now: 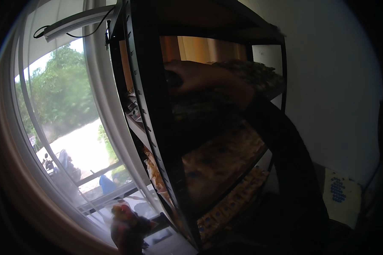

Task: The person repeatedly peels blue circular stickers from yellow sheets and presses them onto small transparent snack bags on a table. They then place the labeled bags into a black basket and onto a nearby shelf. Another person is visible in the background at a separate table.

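My right hand [204, 78] reaches in a dark sleeve [287, 143] into the middle level of a black metal shelving rack [153, 79]. It is over dark packets, and its fingertips are lost in shadow near the upright post. Beside the wrist lies a pile of greenish packets [255, 71], blurred and dim. Low on the left, my left hand [129, 234] is closed around a small red and yellow item [123, 212], seemingly in clear plastic. Blur hides what the item is.
Lower levels of the rack hold many brown packets [223, 159] and a row with blue marks [229, 207]. Clear-wrapped packets [134, 106] show at the rack's left side. A window [60, 92] stands left. A cream-coloured bag [341, 197] with blue dots is by the wall [328, 95].
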`<state>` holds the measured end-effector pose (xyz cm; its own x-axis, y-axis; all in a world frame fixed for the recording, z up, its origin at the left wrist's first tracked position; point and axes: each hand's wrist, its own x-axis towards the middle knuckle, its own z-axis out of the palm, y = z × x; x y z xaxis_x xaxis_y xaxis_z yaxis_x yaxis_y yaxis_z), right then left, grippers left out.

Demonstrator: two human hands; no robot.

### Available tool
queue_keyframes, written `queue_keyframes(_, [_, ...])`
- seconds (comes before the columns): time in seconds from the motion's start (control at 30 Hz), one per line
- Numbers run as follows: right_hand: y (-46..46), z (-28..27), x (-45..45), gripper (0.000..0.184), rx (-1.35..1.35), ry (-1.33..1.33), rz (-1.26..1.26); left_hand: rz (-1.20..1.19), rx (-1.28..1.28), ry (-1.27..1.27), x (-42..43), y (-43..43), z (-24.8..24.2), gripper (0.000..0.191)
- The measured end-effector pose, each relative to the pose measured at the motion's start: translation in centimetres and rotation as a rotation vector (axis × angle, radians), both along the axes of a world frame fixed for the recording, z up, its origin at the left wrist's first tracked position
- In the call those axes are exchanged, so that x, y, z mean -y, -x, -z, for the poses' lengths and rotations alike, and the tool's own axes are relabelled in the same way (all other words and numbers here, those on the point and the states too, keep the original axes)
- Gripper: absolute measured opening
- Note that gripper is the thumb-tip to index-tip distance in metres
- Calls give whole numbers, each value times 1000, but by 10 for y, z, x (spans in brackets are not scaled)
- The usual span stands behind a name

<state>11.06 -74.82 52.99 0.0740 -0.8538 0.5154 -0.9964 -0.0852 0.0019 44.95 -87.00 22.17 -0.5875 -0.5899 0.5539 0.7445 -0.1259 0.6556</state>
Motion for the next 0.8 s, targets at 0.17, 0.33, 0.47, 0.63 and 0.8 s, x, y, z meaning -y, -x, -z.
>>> queue_keyframes(0.17, [11, -9, -18, 98, 76, 36, -28, -154, 5, 50, -16, 2, 9, 54])
queue_keyframes(0.33, [41, -18, -32, 91, -121, 95, 143, -125, 29, 106, -19, -1, 19, 68])
queue_keyframes(0.47, [57, -8, -29, 87, -108, 54, 169, -106, -7, 66, -31, 9, 15, 62])
queue_keyframes(0.63, [33, 8, -44, 67, -257, 532, 175, -99, -13, 39, -50, 21, 4, 60])
queue_keyframes(0.8, [-34, 65, -88, 35, -18, 349, -278, -90, -24, 14, -64, 28, 1, 59])
